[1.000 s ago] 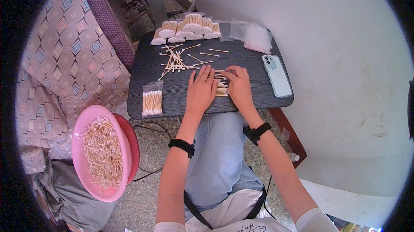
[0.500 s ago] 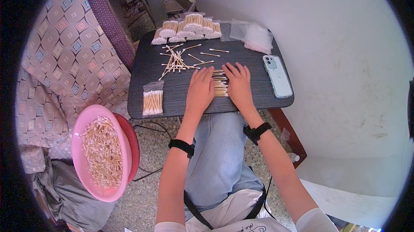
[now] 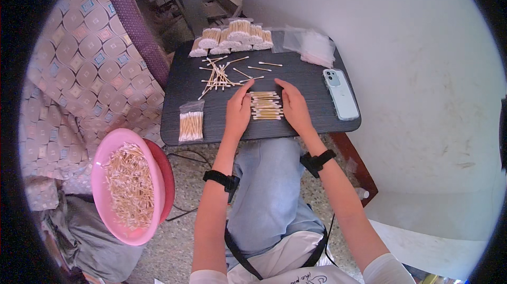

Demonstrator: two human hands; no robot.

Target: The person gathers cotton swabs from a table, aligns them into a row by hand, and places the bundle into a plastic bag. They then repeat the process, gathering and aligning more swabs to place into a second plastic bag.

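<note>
Left hand point(image 3: 239, 110) and right hand point(image 3: 297, 108) outstretched, palms inward, at either end of lined-up cotton swabs point(image 3: 266, 106), on a black bench point(image 3: 215, 120)

Dark lettering point(image 3: 308, 278) on the white shirt point(image 3: 285, 258), apparently cut off below.

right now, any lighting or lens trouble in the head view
Head view: corners fall to black; the pale grey wall is bright; the pink plastic oval basin may be fisheye-stretched; individual sticks show in the aligned white-tipped wooden swabs.
</note>
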